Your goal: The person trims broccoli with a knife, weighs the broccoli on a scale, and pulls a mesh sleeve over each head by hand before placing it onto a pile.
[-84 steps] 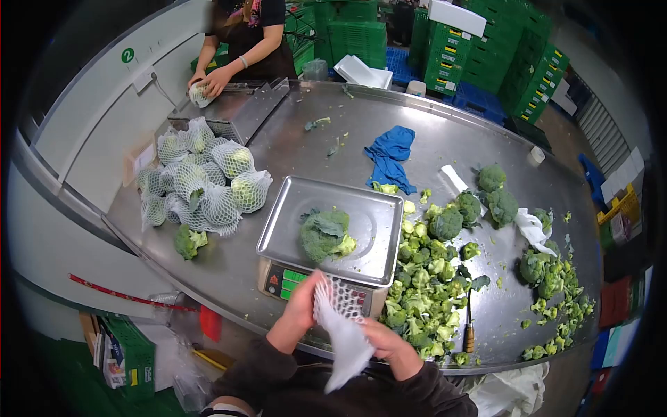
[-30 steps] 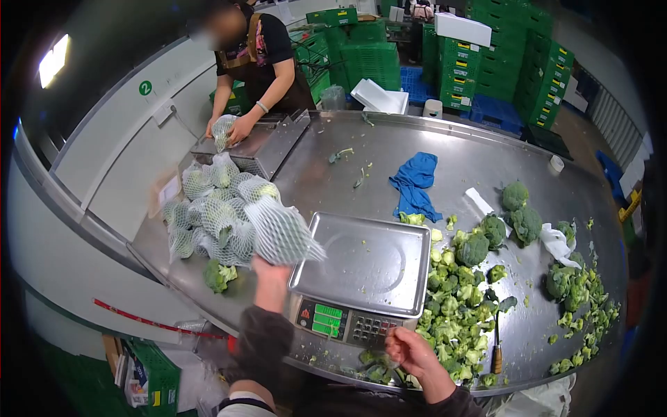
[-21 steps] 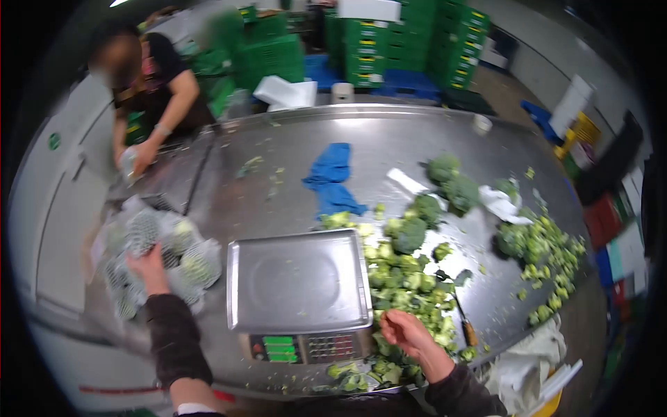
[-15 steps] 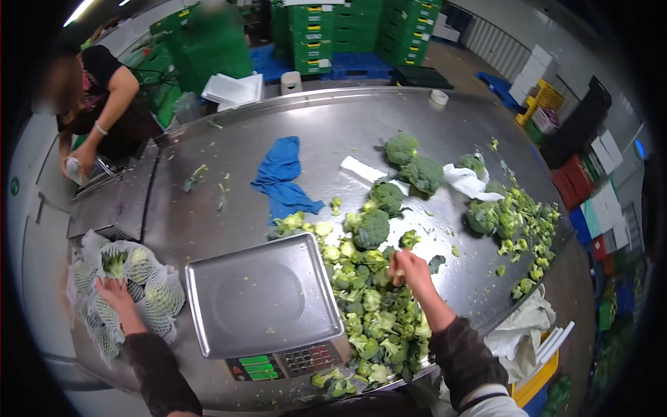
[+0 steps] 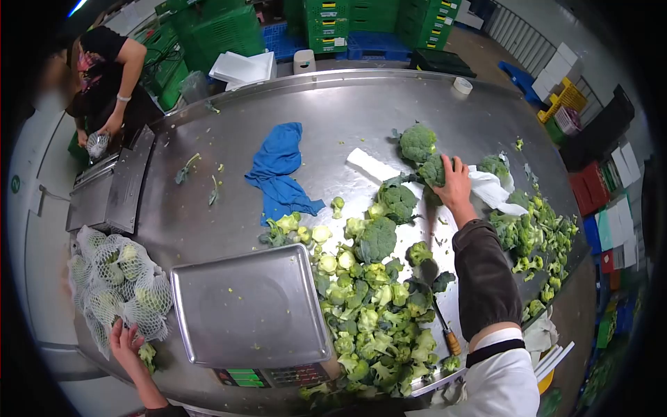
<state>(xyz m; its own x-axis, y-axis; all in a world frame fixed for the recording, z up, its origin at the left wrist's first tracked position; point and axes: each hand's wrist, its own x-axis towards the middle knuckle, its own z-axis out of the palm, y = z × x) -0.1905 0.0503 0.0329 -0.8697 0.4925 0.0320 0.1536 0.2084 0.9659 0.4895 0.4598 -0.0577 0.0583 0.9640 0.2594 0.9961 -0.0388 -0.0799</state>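
My right hand (image 5: 455, 182) reaches across the steel table (image 5: 229, 146) and grasps a broccoli head (image 5: 432, 171) from its right side. Just behind that stands another broccoli head (image 5: 417, 142). My left hand (image 5: 126, 344) has its fingers apart at the lower edge of the white mesh-netted bundle (image 5: 121, 278), with a small broccoli piece (image 5: 147, 356) beside it. Cut florets (image 5: 368, 320) lie heaped right of the weighing scale (image 5: 250, 306). A wooden-handled tool (image 5: 452, 342) rests along the heap's right side.
A blue cloth (image 5: 278, 170) and white wrapping (image 5: 372, 165) lie mid-table. More florets (image 5: 545, 236) line the right edge. At the far left a person (image 5: 111, 76) holds something wrapped. Green crates (image 5: 326, 24) are stacked beyond the table.
My right hand has moved from above the floret heap to a broccoli head farther back. My left hand has come down off the netted bundle's middle. The wooden-handled tool now shows.
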